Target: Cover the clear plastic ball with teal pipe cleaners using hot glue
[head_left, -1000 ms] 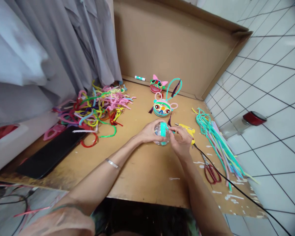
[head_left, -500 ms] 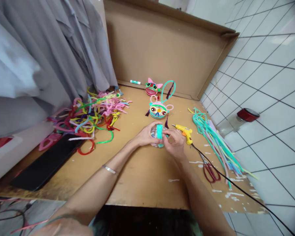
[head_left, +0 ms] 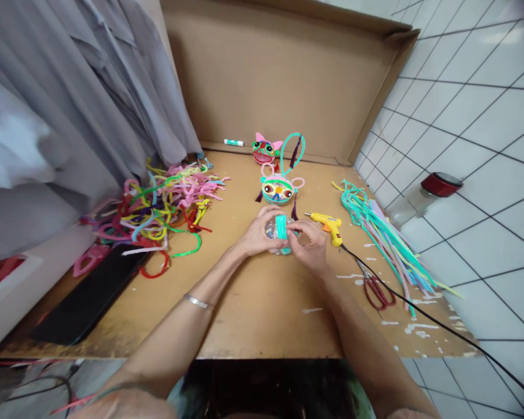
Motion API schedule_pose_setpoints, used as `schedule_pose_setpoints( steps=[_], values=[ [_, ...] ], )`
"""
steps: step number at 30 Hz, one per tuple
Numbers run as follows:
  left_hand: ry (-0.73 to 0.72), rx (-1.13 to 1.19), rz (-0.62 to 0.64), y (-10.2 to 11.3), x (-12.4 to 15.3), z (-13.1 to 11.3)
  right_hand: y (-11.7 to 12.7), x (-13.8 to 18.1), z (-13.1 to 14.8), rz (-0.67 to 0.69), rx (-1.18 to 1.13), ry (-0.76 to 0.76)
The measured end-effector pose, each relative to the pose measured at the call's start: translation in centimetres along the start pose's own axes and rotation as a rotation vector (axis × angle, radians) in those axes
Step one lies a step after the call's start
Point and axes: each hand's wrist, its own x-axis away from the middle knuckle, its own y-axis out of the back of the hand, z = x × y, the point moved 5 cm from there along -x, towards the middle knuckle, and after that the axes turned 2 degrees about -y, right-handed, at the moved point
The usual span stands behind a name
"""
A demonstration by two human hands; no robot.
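My left hand (head_left: 258,234) is wrapped around the left side of a clear, rounded plastic piece (head_left: 271,228). A band of turquoise pipe cleaner (head_left: 281,226) runs over the middle of it. My right hand (head_left: 311,245) pinches at the band's right edge, on the pipe cleaner, though its fingers hide most of the grip. Just beyond my hands sits a decorated animal head (head_left: 278,190) with pink looped ears, a turquoise handle loop and dark tassels. Behind it stands a red-mouthed head (head_left: 263,151) with pink pointed ears.
A yellow glue gun (head_left: 327,224) lies right of my hands, its black cord (head_left: 402,311) crossing red-handled scissors (head_left: 379,292). Straight pipe cleaners (head_left: 384,238) lie farther right, a tangled pile (head_left: 170,201) at left beside a black phone-like slab (head_left: 91,297). A glue stick (head_left: 233,142) rests by the cardboard (head_left: 279,81).
The camera view has shifted slightly, so things sit a little differently in the picture. Both hands keep their hold on the plastic piece and band, with only small finger movement.
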Motion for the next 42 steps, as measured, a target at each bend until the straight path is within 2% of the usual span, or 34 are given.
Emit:
schedule_pose_setpoints(
  steps=[8, 13, 28, 35, 39, 42],
  values=[
    [0.040, 0.020, -0.007, -0.05, 0.39, -0.89, -0.05, 0.03, -0.14, -0.010, 0.007, 0.017],
    [0.049, 0.043, -0.012, -0.19, 0.42, -0.64, -0.13, 0.03, -0.26, 0.015, 0.026, -0.004],
    [0.033, 0.047, -0.012, -0.38, 0.42, -0.69, 0.11, -0.08, 0.23, -0.014, 0.021, 0.073],
    [-0.071, 0.013, 0.011, -0.51, 0.33, -0.60, 0.03, -0.09, 0.25, -0.020, 0.000, 0.058],
    [-0.173, -0.034, -0.005, -0.51, 0.44, -0.37, -0.25, 0.09, -0.28, -0.010, -0.035, 0.037],
    [-0.196, -0.089, -0.032, -0.57, 0.57, -0.06, -0.40, 0.18, -0.36, 0.004, -0.052, 0.046]
  ],
)
